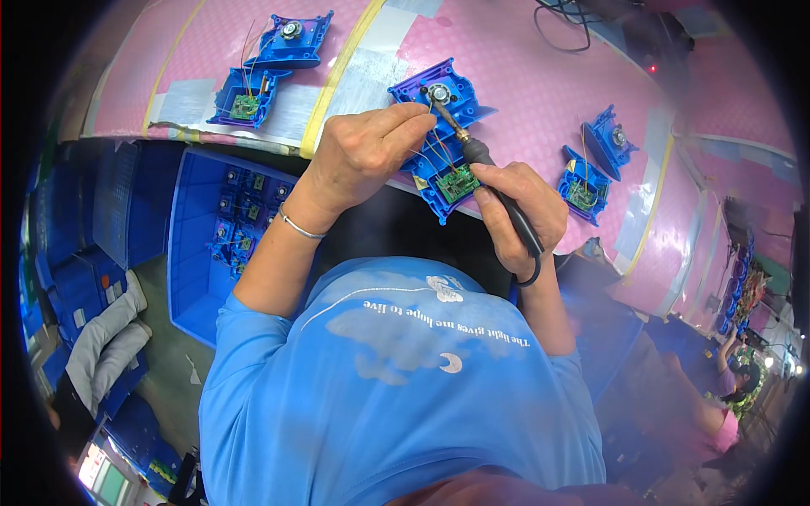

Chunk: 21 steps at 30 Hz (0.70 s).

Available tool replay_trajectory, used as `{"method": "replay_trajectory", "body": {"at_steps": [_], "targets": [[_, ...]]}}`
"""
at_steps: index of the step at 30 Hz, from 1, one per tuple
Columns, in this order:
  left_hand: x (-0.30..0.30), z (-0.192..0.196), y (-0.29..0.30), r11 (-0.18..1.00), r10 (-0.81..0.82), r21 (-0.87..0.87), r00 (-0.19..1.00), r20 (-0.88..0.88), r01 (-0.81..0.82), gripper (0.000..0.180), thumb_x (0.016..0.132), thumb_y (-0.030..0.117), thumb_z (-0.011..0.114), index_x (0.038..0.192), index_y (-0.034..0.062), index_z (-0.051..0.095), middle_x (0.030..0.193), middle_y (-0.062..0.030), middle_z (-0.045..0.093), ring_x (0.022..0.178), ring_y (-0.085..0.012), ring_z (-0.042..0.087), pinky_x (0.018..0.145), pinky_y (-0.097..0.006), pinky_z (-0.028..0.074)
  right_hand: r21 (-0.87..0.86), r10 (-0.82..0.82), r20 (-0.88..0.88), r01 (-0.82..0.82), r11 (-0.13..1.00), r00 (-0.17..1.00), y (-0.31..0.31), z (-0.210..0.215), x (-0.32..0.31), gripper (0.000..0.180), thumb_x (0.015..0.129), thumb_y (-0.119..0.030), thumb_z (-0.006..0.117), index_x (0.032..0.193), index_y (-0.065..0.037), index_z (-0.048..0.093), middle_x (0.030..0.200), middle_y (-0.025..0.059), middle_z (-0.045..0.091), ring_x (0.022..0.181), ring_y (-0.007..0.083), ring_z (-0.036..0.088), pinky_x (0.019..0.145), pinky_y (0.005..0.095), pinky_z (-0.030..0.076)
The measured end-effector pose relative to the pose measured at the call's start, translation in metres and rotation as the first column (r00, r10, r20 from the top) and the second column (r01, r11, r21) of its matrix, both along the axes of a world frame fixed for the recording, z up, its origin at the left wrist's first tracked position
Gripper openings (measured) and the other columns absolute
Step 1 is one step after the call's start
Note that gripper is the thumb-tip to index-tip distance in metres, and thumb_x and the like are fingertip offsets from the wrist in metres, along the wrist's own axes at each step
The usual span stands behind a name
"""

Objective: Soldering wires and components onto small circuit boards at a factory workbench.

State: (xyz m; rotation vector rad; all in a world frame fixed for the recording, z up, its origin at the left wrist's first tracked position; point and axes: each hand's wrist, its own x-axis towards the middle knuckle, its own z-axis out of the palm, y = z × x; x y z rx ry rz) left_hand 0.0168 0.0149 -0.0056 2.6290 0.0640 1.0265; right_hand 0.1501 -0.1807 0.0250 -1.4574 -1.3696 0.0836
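My right hand (519, 207) is clamped on a black soldering iron (494, 181), its tip up at the motor end of the blue plastic housing (440, 139) lying on the pink tabletop (523, 76). My left hand (367, 152), at nine o'clock from the housing, pinches a thin wire (434, 152) over it. A green circuit board (456, 183) sits in the housing's six o'clock end. A blue bin (196, 253) of parts stands at eight o'clock.

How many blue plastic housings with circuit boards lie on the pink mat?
3: one at the mat's upper left, one in the middle under the hands, one on the right. More sit in the blue bin below.
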Motion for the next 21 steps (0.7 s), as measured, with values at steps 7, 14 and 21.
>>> {"method": "replay_trajectory", "body": {"at_steps": [7,14,21], "targets": [[-0.001,0.000,0.000,1.000,0.008,-0.005,1.000,-0.018,-0.008,0.022,0.083,0.006,0.080,0.105,0.0063,0.074,0.100,-0.0090,0.077,0.083,-0.0242,0.077,0.067,-0.031,0.062,0.051,-0.029,-0.023,0.030,0.998,0.999,-0.007,0.004,-0.002,0.030,0.076,0.014,0.065,0.105,0.010,0.071,0.076,0.0158,0.066,0.064,0.0208,0.062,0.060,0.0287,0.046],[0.001,0.001,0.000,1.000,0.002,-0.025,1.000,-0.019,-0.002,0.022,0.083,0.004,0.080,0.104,0.0060,0.074,0.100,-0.0089,0.077,0.083,-0.0244,0.077,0.067,-0.031,0.062,0.037,-0.041,-0.065,0.044,0.998,0.997,-0.012,0.000,-0.002,0.029,0.077,0.013,0.065,0.106,0.010,0.071,0.080,0.0162,0.067,0.068,0.0197,0.062,0.062,0.0282,0.047],[0.001,0.001,0.000,0.999,-0.003,-0.048,1.000,-0.028,0.002,0.023,0.082,0.004,0.080,0.104,0.0070,0.073,0.099,-0.0082,0.077,0.083,-0.0239,0.077,0.067,-0.030,0.061,0.035,-0.040,-0.072,0.043,0.998,0.997,-0.013,0.000,-0.001,0.028,0.079,0.013,0.065,0.107,0.010,0.071,0.082,0.0165,0.068,0.068,0.0188,0.061,0.062,0.0282,0.046]]}}
